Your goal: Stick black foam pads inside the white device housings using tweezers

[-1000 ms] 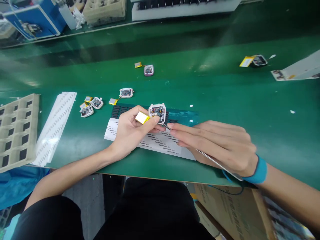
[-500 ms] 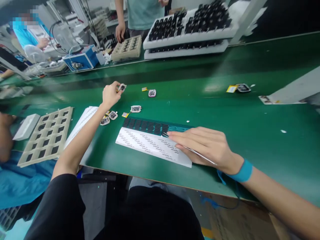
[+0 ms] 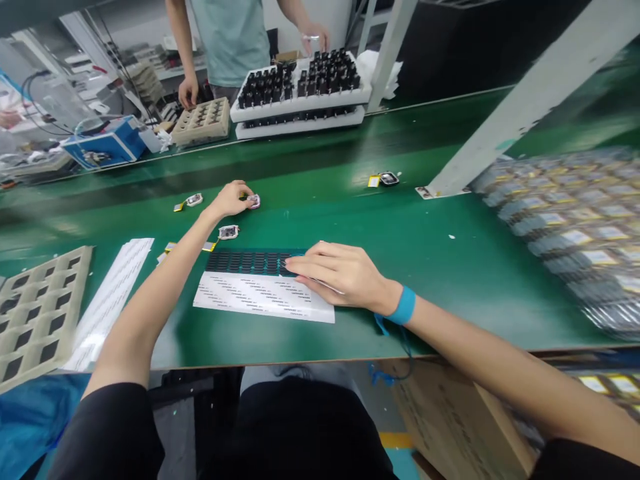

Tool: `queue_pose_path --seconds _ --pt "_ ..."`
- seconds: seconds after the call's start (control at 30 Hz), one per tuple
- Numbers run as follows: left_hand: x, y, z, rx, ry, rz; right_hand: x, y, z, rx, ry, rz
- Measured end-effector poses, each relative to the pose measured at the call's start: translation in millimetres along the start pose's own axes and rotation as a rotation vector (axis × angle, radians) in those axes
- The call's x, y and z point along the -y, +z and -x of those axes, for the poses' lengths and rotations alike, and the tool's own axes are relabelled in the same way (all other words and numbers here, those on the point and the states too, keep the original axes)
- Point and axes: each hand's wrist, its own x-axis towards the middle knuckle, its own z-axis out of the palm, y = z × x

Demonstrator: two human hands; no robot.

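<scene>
My left hand reaches over the green bench, fingers pinched at the edge of a small watch-like module with a pale pinkish rim. My right hand holds thin metal tweezers, their tips at the right end of the black adhesive pieces on a teal-backed sheet. White printed backing paper lies along that sheet's near side. Another module lies just behind the sheet, and one more module with a yellow-edged battery rests left of my left hand. My left forearm partly hides other yellow-edged pieces.
A beige compartment tray and white printed sheets lie left. A dark module sits near a white post. Stacked clear trays fill the right side. Across the bench, a person handles a beige tray beside white foam trays.
My left hand has let go of one module, now on the bench, and moved right to the pinkish-rimmed one. My right hand stays at the sheet with the tweezers. The view has swung right.
</scene>
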Motion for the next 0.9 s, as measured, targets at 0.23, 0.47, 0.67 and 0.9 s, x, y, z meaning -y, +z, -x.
queue_pose_path --seconds 0.23,0.47,0.67,0.9 --pt "-9 -11 26 -0.104 -0.057 0.121 -1 -2 -1 -0.047 0.051 0.028" --pt "-60 26 123 -0.051 -0.054 0.927 0 2 4 -0.151 0.257 -0.153" --pt "-88 51 186 0.107 -0.085 1.200 3 6 6 -0.166 0.343 -0.029" --pt "-92 58 208 0.053 -0.033 1.177 4 15 9 -0.089 0.267 -0.076"
